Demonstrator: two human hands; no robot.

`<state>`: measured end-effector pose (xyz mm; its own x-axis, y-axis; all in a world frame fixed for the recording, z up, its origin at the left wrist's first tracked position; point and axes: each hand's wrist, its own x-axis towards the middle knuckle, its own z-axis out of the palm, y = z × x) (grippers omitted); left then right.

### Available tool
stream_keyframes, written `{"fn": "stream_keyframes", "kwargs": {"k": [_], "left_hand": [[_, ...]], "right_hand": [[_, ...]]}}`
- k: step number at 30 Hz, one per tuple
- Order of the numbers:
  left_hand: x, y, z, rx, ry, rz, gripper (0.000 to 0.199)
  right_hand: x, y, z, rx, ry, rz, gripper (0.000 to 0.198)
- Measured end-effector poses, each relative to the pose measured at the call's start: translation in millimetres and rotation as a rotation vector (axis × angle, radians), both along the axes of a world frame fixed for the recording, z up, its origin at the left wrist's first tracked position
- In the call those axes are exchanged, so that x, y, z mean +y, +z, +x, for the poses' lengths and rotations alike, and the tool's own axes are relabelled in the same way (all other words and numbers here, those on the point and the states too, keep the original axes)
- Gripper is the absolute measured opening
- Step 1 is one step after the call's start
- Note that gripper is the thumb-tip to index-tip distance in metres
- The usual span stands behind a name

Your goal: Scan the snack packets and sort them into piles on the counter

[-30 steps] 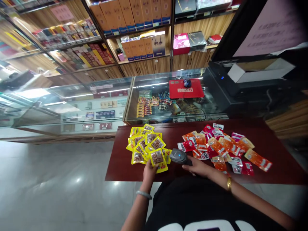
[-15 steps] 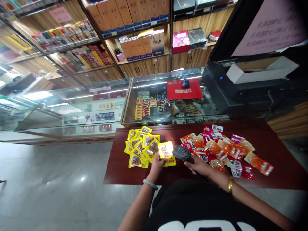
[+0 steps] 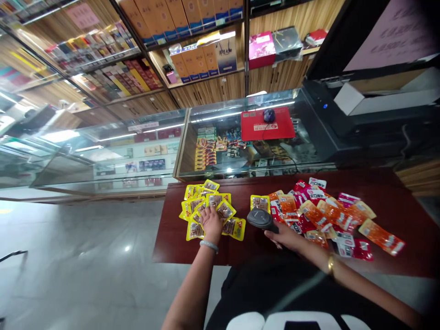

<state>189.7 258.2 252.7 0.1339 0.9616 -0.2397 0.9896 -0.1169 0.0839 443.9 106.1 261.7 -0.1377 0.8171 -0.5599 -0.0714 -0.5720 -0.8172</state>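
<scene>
Head view: my left hand (image 3: 211,223) lies over the pile of yellow packets (image 3: 218,200), fingers curved down among the wrappers; I cannot tell whether they have closed on one. The pile is right beneath and around that hand, about ten packets, though overlap spoils an exact count. One packet at its right edge has its long axis running roughly sideways, while another near my fingers sits aslant. My right hand (image 3: 285,236), farther from the pile, is wrapped around one scanner (image 3: 260,219), its head pointing left. Just beyond that head, nearer my right hand, lies one separate yellow packet (image 3: 260,202), partly hidden. Farther right, well over ten red and orange packets (image 3: 311,213) overlap on the surface (image 3: 172,247). Beyond are one red mat (image 3: 250,126) and one mouse (image 3: 269,115).
</scene>
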Motion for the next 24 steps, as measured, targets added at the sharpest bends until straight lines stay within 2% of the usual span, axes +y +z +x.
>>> {"fn": "stream_keyframes", "kwargs": {"k": [3,7,10,14,18,20,24], "left_hand": [[3.7,0.0,1.7,-0.042,0.016,-0.113,0.052],[1.6,-8.2,6.7,-0.275,0.146,-0.252,0.051],[-3.3,-17.0,16.3,-0.391,0.181,-0.304,0.047],[-11.3,-26.2,44.4,-0.57,0.144,-0.32,0.041],[-20.7,-28.4,63.2,-0.825,0.0,-0.43,0.037],[-24.7,-25.8,57.2,-0.731,-0.075,-0.384,0.041],[-27.3,-17.9,28.4,-0.196,-0.227,-0.18,0.046]], "right_hand": [[1.6,-0.2,-0.6,0.0,0.028,0.001,0.062],[1.2,1.7,0.2,0.018,0.002,-0.012,0.065],[-1.5,1.0,2.7,0.02,-0.037,0.011,0.061],[-5.6,-1.5,7.4,0.033,-0.102,0.047,0.054],[-6.0,1.1,9.6,0.06,-0.112,0.047,0.053],[-5.6,3.6,9.0,0.073,-0.097,0.046,0.055],[-5.7,4.9,6.1,0.081,-0.066,0.044,0.054]]}}
